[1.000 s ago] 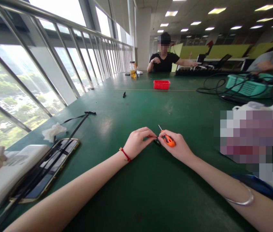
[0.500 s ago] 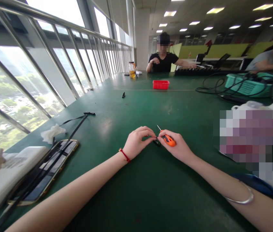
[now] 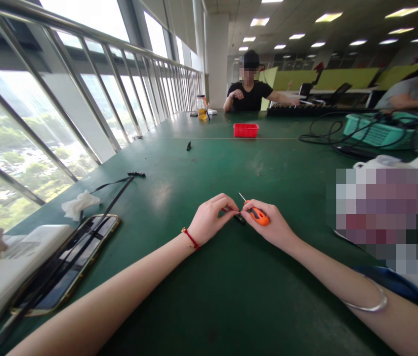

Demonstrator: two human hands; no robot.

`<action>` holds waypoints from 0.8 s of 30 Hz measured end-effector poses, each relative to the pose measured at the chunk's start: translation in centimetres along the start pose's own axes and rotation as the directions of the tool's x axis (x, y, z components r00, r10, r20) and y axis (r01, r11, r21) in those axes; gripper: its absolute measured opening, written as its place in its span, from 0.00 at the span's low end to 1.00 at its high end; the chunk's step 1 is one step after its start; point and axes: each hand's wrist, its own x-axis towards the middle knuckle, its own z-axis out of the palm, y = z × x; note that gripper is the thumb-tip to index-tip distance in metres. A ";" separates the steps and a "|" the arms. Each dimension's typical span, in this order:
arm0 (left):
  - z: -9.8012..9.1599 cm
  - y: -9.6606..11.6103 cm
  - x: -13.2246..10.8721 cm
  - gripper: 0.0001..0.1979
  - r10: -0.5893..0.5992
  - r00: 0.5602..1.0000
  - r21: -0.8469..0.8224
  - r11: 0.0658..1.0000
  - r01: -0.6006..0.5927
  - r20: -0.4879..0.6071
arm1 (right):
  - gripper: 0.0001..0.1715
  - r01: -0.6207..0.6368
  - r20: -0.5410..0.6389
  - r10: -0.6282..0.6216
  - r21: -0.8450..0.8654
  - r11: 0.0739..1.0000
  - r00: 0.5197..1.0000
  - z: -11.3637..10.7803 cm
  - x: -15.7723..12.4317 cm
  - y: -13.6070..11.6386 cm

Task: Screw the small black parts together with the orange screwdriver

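My right hand (image 3: 270, 221) is closed around an orange and black screwdriver (image 3: 259, 216), its thin metal shaft pointing up and to the left. The thumb and finger of that hand pinch close to the fingertips of my left hand (image 3: 214, 213). My left hand is closed in a pinch too, wearing a red cord bracelet at the wrist. A small dark piece (image 3: 239, 217) shows just beneath the fingertips, partly hidden by them. Whatever sits between the left fingertips is too small to name.
On the green table (image 3: 209, 163) lie a red bin (image 3: 246, 130), a small black part (image 3: 188, 146) and a phone (image 3: 83, 252) crossed by black straps. A teal basket (image 3: 375, 131) with cables stands back right. A person (image 3: 249, 91) sits at the far end; railing (image 3: 116, 94) runs left.
Both hands keep nearly the same place and grip. The screwdriver's tip has shifted very slightly to the left.
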 end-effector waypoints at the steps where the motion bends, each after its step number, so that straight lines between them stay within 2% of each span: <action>1: 0.0 0.0 0.0 0.04 0.003 1.000 0.005 1.000 -0.003 0.000 | 0.08 0.005 0.004 -0.005 0.004 1.000 1.000 0.0 0.0 0.0; 9: -0.1 0.0 -0.1 0.04 0.022 1.000 -0.028 0.999 -0.021 0.014 | 0.07 0.022 0.000 -0.022 0.045 0.999 1.000 -0.1 0.1 0.2; 16: -0.1 0.3 -0.1 0.04 -0.051 0.998 -0.027 0.998 0.050 -0.040 | 0.07 0.019 -0.055 -0.021 -0.032 0.999 0.998 -0.1 -0.1 -0.1; 24: 0.0 0.3 -0.2 0.05 -0.110 0.993 -0.095 0.990 0.106 -0.037 | 0.09 0.066 -0.022 -0.071 -0.164 0.984 0.997 -0.2 -0.4 -0.4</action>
